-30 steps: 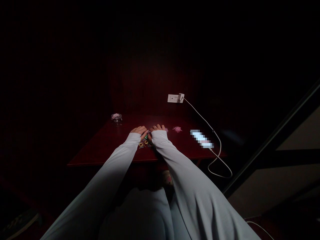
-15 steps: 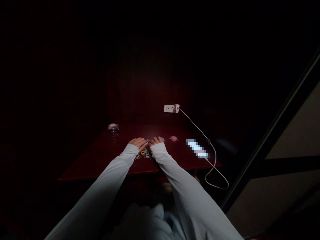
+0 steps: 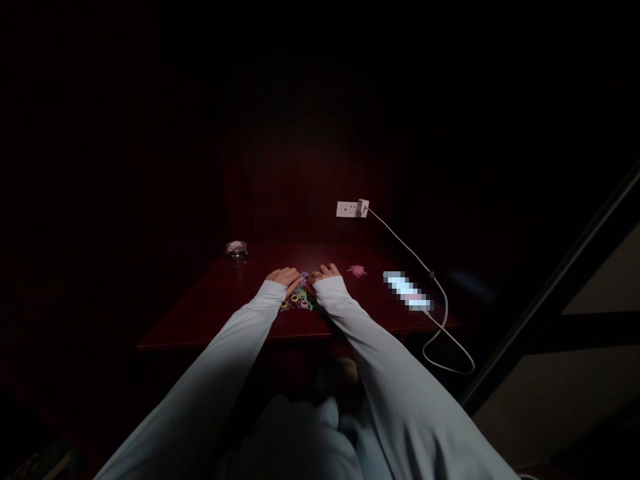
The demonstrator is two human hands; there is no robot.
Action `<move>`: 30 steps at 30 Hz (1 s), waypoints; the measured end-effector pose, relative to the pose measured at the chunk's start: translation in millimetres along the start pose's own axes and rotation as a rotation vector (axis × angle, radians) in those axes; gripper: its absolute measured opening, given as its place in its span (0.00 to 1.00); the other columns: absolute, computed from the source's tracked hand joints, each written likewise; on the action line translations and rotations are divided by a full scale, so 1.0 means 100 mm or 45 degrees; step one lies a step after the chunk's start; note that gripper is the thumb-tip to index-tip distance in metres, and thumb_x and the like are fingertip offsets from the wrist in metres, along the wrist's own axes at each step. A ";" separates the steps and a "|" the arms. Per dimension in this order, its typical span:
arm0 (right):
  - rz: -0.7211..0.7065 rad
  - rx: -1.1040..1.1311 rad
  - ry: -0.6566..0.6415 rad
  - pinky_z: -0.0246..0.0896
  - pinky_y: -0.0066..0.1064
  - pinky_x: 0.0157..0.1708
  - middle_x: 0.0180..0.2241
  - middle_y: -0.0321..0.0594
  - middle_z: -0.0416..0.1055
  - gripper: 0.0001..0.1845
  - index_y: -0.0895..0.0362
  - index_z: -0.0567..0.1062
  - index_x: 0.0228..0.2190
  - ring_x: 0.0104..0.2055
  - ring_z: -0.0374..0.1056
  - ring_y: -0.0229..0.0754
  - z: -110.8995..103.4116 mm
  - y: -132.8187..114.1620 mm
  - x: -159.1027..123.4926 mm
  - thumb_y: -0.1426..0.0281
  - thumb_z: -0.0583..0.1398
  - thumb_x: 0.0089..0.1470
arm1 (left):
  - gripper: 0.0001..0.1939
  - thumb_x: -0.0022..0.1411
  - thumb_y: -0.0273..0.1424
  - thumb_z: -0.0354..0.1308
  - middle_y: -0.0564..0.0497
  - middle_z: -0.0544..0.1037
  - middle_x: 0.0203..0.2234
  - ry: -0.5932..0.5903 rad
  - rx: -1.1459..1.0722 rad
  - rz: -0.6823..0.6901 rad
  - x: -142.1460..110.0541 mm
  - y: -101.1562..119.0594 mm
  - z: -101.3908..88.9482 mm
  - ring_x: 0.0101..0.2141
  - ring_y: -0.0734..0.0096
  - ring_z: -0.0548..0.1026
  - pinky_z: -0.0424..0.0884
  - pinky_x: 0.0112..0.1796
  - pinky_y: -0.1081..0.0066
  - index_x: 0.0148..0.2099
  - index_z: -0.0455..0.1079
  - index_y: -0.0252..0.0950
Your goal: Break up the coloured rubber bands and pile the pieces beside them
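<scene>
My left hand [image 3: 285, 278] lies palm down on the dark red wooden table [image 3: 210, 313], its fingertips reaching a small heap of coloured rubber rings [image 3: 299, 300]. My right hand [image 3: 324, 271] rests just beyond the heap's right side, a ring on one finger. Both long pale blue sleeves run up to the wrists. Neither hand visibly holds anything, though the dim light could hide a small ring. A loose pink tangle of bands [image 3: 357, 270] lies to the right of my right hand.
A small glass jar [image 3: 237, 250] with pink contents stands at the table's back left. Behind, a wall socket [image 3: 353, 209] feeds a white cable [image 3: 435, 287] to a pixelated flat device [image 3: 407, 291]. My lap lies below the table's front edge.
The whole view has shifted slightly as my head moved. Both hands remain at the heap, which now shows more between them.
</scene>
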State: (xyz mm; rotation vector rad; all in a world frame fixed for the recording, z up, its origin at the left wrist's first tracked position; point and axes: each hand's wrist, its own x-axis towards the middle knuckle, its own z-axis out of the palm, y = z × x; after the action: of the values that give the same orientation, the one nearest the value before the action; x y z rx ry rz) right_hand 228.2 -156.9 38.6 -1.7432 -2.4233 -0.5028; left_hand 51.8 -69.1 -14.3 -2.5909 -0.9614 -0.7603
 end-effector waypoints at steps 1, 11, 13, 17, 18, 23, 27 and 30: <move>0.007 0.001 0.003 0.49 0.44 0.58 0.50 0.49 0.80 0.20 0.57 0.84 0.44 0.56 0.65 0.53 -0.01 0.01 -0.03 0.67 0.52 0.68 | 0.12 0.75 0.30 0.49 0.47 0.80 0.38 -0.006 -0.003 0.005 0.00 0.01 0.00 0.41 0.63 0.76 0.67 0.40 0.67 0.42 0.73 0.39; 0.022 -0.013 -0.036 0.49 0.45 0.57 0.45 0.52 0.81 0.19 0.59 0.84 0.43 0.53 0.67 0.52 -0.01 -0.07 0.02 0.72 0.53 0.65 | 0.13 0.75 0.32 0.48 0.46 0.80 0.38 -0.036 0.009 0.029 0.02 0.01 0.01 0.42 0.63 0.76 0.67 0.40 0.68 0.43 0.74 0.38; 0.048 -0.020 -0.041 0.50 0.45 0.57 0.43 0.53 0.81 0.18 0.60 0.83 0.43 0.53 0.68 0.53 0.01 -0.06 0.03 0.74 0.53 0.64 | 0.12 0.75 0.32 0.49 0.47 0.80 0.38 -0.037 0.018 0.043 0.01 0.01 0.01 0.42 0.63 0.76 0.68 0.40 0.68 0.44 0.74 0.38; 0.072 -0.023 -0.053 0.51 0.44 0.56 0.42 0.55 0.82 0.15 0.61 0.84 0.41 0.53 0.69 0.54 0.00 -0.01 -0.03 0.73 0.57 0.62 | 0.13 0.76 0.30 0.47 0.46 0.80 0.38 -0.028 0.034 0.062 0.01 0.02 -0.01 0.41 0.63 0.76 0.68 0.40 0.68 0.45 0.74 0.37; 0.075 -0.019 -0.058 0.51 0.44 0.56 0.42 0.54 0.82 0.15 0.61 0.84 0.40 0.52 0.69 0.54 -0.01 0.00 -0.07 0.72 0.57 0.61 | 0.14 0.76 0.30 0.47 0.46 0.80 0.38 -0.023 0.037 0.061 0.00 0.02 -0.02 0.40 0.63 0.76 0.68 0.40 0.67 0.44 0.74 0.37; 0.126 0.009 -0.023 0.48 0.44 0.58 0.46 0.53 0.81 0.18 0.60 0.83 0.43 0.55 0.68 0.54 -0.07 0.00 -0.21 0.65 0.56 0.65 | 0.13 0.76 0.30 0.47 0.47 0.79 0.37 -0.017 0.038 0.079 -0.01 0.02 -0.03 0.39 0.64 0.75 0.66 0.39 0.68 0.44 0.73 0.37; 0.159 0.048 0.014 0.49 0.43 0.56 0.50 0.50 0.79 0.19 0.57 0.80 0.50 0.54 0.68 0.52 -0.11 -0.08 -0.21 0.63 0.55 0.66 | 0.12 0.76 0.31 0.48 0.47 0.79 0.37 -0.018 0.042 0.087 -0.01 0.05 -0.03 0.40 0.64 0.75 0.65 0.38 0.69 0.44 0.73 0.37; 0.148 0.076 0.015 0.49 0.42 0.55 0.50 0.49 0.79 0.18 0.57 0.80 0.50 0.54 0.68 0.52 -0.12 -0.12 -0.17 0.63 0.56 0.66 | 0.12 0.76 0.31 0.49 0.47 0.79 0.37 -0.019 0.052 0.079 -0.02 0.06 -0.04 0.40 0.64 0.75 0.65 0.39 0.69 0.45 0.73 0.37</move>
State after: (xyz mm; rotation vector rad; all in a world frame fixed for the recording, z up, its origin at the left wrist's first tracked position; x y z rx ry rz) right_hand 221.5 -180.0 42.7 -1.8378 -2.2872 -0.4222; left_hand 53.1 -75.9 -12.7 -2.5819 -0.8865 -0.6987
